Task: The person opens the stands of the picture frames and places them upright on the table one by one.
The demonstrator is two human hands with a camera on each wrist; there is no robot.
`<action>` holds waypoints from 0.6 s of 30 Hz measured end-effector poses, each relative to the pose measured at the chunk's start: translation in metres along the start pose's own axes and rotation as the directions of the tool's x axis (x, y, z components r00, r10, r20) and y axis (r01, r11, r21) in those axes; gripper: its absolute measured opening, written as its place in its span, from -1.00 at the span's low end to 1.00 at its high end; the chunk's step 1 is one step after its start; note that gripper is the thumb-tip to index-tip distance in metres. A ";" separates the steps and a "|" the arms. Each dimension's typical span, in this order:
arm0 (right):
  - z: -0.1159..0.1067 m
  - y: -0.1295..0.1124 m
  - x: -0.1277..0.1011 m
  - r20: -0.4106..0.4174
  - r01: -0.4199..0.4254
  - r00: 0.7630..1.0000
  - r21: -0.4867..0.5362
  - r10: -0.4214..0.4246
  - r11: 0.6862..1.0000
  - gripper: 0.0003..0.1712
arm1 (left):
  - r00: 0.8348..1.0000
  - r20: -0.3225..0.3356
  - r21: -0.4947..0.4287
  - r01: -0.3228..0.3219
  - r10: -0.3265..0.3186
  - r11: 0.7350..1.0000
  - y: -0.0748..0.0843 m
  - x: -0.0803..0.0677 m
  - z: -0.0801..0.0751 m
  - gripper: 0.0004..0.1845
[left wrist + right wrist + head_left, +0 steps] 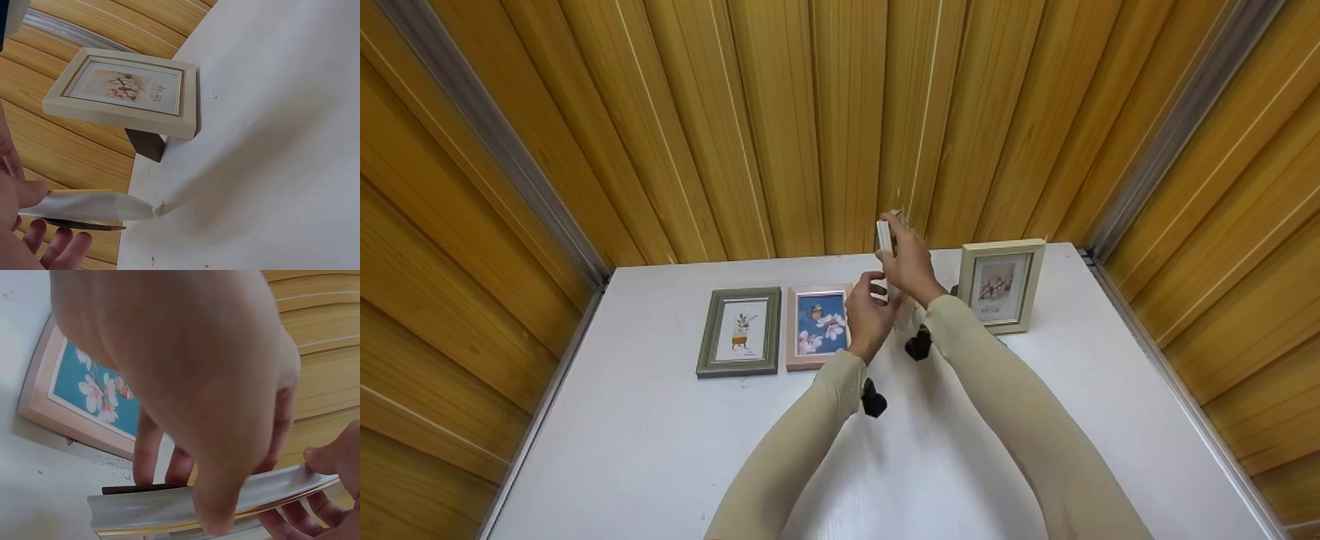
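Note:
A white picture frame (884, 236) is held edge-on above the back of the white table (660, 450). My right hand (909, 264) grips its upper part, with the fingers curled over the moulding (152, 509). Lower down, my left hand (868, 311) holds the frame, thumb on top and fingers (56, 247) underneath. A dark backing edge shows beneath the white frame (95, 206) in the left wrist view. The frame's face is hidden from me.
A cream frame (1002, 285) stands upright on its dark prop at the back right. A pink frame with a blue flower picture (819, 324) and a green frame (739, 331) lie flat to the left. Wooden slat walls (780, 127) close in three sides.

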State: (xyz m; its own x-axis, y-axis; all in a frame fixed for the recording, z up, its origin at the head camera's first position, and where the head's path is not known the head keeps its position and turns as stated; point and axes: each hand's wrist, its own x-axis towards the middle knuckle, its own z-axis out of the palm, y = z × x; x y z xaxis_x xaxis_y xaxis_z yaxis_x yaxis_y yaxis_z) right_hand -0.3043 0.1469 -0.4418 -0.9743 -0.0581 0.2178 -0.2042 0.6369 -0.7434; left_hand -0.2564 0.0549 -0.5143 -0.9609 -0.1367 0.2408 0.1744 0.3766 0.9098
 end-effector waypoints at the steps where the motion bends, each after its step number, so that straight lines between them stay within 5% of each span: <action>1: -0.003 0.002 0.001 -0.001 0.010 1.000 0.002 -0.010 1.000 -0.27 | 1.000 0.014 -0.015 -0.009 0.009 1.000 0.000 0.000 0.000 -0.56; 11: -0.031 0.028 0.002 0.042 0.100 0.993 0.232 -0.113 0.968 -0.28 | 0.992 0.121 -0.096 -0.006 0.018 0.995 -0.014 -0.004 -0.006 -0.60; 18: -0.045 0.037 -0.001 0.063 0.127 0.986 0.299 -0.153 0.946 -0.31 | 0.980 0.195 -0.079 0.064 -0.048 0.995 -0.023 -0.004 -0.007 -0.64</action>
State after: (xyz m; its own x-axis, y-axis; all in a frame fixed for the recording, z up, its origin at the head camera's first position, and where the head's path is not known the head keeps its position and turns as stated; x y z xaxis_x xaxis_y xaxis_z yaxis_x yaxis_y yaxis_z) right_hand -0.3067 0.2052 -0.4408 -0.9358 -0.2026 0.2886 -0.3457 0.3652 -0.8644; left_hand -0.2548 0.0402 -0.5341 -0.9916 0.0263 0.1265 0.1286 0.2938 0.9472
